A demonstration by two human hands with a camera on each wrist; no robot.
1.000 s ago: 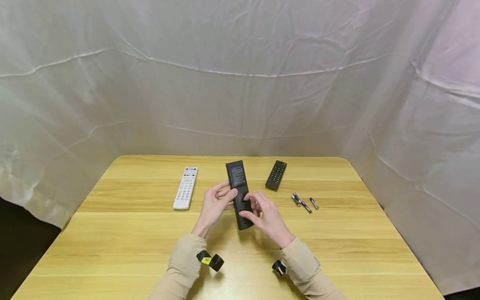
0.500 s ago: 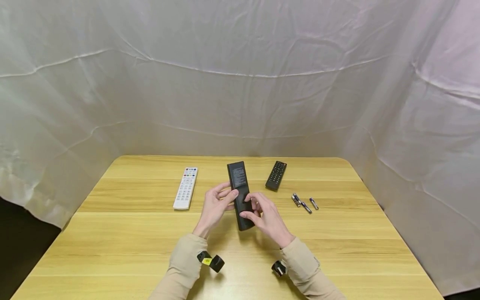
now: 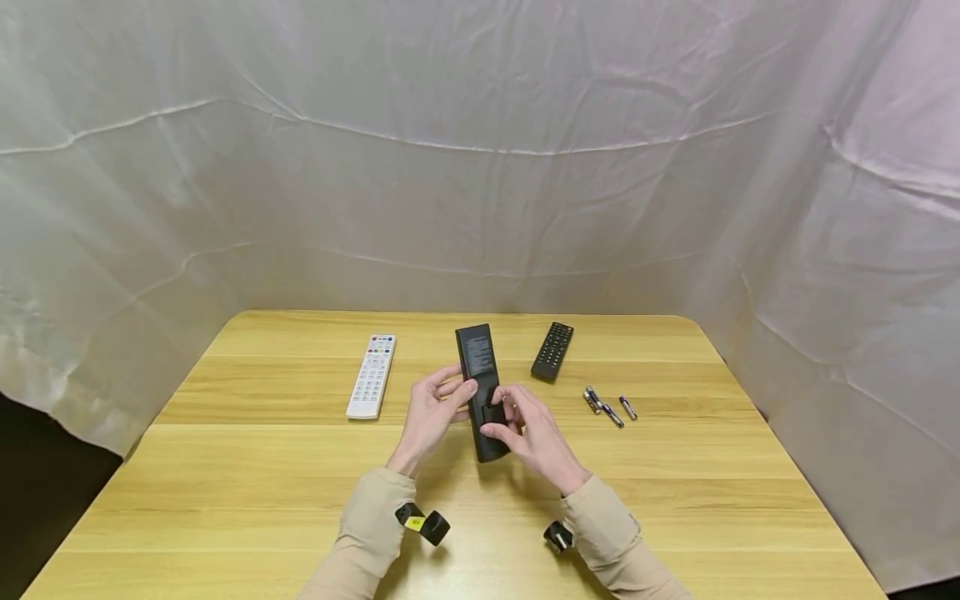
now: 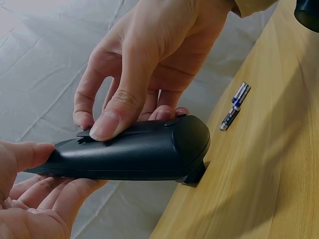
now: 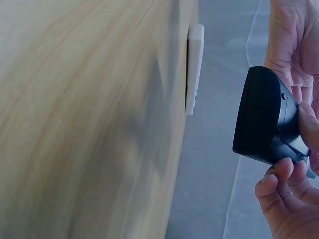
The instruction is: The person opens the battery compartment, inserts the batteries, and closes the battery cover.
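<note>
A black remote control (image 3: 474, 350) is held above the table, its labelled back facing up. My left hand (image 3: 431, 417) grips it along its left side, thumb on the back and fingers underneath. My right hand (image 3: 536, 433) pinches the battery cover (image 3: 494, 412) at the remote's lower end between thumb and fingers. In the left wrist view the cover's near edge, with a small tab (image 4: 85, 139), stands slightly raised from the body under the right thumb. The right wrist view shows the remote's rounded end (image 5: 256, 114); the compartment's inside is hidden.
A white remote (image 3: 371, 377) lies on the wooden table (image 3: 247, 467) to the left. Another black remote (image 3: 552, 352) lies buttons up at the back right. Several small batteries (image 3: 612, 415) lie loose to the right. Pale curtains (image 3: 480, 208) surround the table.
The battery cover has tipped up under my right fingers, showing a darker gap at its upper edge. The remote has shifted very slightly right and towards me.
</note>
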